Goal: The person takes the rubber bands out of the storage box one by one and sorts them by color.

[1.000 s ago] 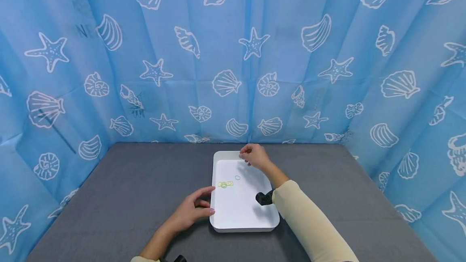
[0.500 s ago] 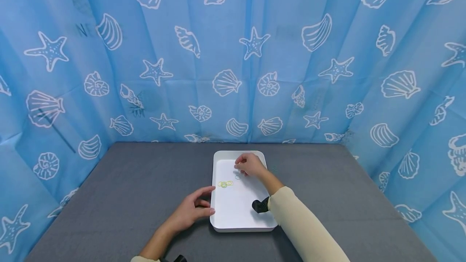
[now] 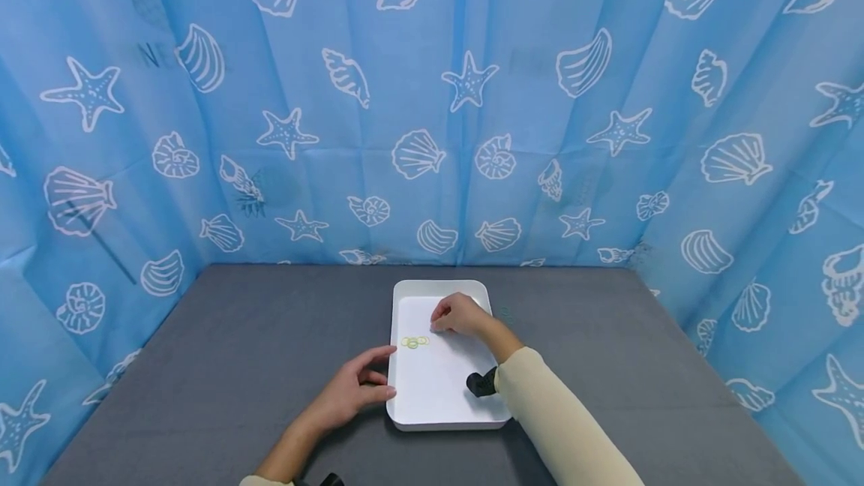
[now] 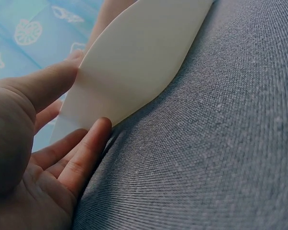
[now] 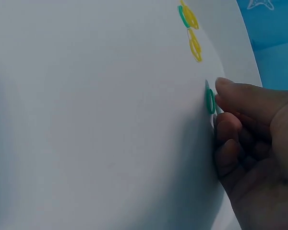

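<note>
A white tray [image 3: 445, 415] lies on the grey cloth. My left hand [image 3: 354, 391] rests against its left side, fingers loosely extended. In the left wrist view the fingertips [image 4: 102, 125] touch the outer wall of the tray [image 4: 129, 62]. Inside the tray, my right hand [image 3: 462, 316] has its fingers curled low over the floor. The right wrist view shows a small green rubber band [image 5: 210, 101] at the thumb and index fingertips of my right hand [image 5: 259, 129]. Several yellow and green rubber bands [image 3: 415, 342] lie clustered near the tray's left wall.
Green rubber bands [image 3: 506, 313] lie on the grey cloth [image 3: 574, 321] just beyond the tray's right wall. A blue shell-print curtain [image 3: 432, 96] hangs behind and along both sides. A black wrist camera [image 3: 481, 384] on the right arm hangs over the tray.
My right hand has come down from the tray's far end, toward me and slightly left, onto the lone green rubber band. My left hand stays at the tray's side.
</note>
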{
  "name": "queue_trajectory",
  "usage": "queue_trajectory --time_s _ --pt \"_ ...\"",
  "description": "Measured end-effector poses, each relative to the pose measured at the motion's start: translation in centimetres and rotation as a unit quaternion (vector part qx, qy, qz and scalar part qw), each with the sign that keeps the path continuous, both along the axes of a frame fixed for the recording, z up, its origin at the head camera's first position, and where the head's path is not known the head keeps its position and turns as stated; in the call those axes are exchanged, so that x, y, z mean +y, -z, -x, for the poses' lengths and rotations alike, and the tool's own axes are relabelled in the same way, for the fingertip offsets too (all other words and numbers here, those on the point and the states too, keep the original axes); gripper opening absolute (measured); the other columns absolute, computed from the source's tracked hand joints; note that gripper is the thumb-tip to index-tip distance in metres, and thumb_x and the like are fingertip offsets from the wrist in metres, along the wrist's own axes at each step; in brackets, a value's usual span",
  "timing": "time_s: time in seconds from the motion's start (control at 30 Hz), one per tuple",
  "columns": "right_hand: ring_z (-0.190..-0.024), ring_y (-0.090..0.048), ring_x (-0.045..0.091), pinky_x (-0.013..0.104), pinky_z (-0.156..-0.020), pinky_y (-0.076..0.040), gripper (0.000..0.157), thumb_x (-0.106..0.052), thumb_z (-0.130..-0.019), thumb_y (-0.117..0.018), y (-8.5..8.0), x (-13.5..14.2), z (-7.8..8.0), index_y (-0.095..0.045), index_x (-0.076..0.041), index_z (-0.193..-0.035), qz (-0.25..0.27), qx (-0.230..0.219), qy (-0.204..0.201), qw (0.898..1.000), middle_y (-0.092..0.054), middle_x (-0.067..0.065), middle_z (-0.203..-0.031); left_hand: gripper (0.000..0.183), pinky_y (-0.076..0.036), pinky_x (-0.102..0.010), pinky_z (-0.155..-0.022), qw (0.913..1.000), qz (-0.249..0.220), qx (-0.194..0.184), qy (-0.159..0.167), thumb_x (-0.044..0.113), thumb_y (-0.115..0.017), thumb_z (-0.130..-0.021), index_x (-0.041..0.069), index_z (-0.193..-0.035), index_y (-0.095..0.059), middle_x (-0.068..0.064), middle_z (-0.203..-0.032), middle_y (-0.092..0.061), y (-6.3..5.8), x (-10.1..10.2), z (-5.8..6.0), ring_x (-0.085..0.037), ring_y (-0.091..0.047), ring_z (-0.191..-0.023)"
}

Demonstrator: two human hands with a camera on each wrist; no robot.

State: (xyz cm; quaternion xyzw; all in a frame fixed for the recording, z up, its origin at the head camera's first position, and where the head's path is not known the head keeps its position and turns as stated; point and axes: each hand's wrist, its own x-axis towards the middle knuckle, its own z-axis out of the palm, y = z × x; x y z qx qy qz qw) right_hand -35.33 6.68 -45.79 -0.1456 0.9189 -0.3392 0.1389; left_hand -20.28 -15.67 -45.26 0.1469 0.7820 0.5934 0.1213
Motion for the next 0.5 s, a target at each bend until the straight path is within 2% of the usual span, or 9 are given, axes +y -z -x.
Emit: queue_trajectory --time_s 0.33,0.5 --pt "-0.062 -0.048 0.013 0.026 -0.059 -0.038 0.009 -0.015 -0.071 -0.07 -0.39 -0.17 -0.46 -0.063 -0.01 -0.073 -0.044 0.023 -0.035 0.998 -0.055 -0.001 -0.065 0.061 -0.044 -0.03 -0.066 0.9999 -0.005 0.014 0.004 0.019 -0.066 -0.076 0.009 -0.129 -0.038 -0.019 -0.123 -0.04 0.2 -0.04 0.1 -0.024 -0.053 -0.088" --pt "-0.061 -0.048 0.012 0.025 -0.058 -0.039 0.008 -0.016 -0.072 -0.069 -0.32 -0.16 -0.64 -0.063 -0.014 -0.069 -0.053 0.034 -0.038 0.997 -0.056 -0.003 -0.064 0.061 -0.044 -0.031 -0.066 1.0 0.001 0.007 0.002 0.021 -0.067 -0.076 0.011 -0.129 -0.038 -0.017 -0.123 -0.04 0.26 -0.08 0.11 -0.023 -0.053 -0.089"
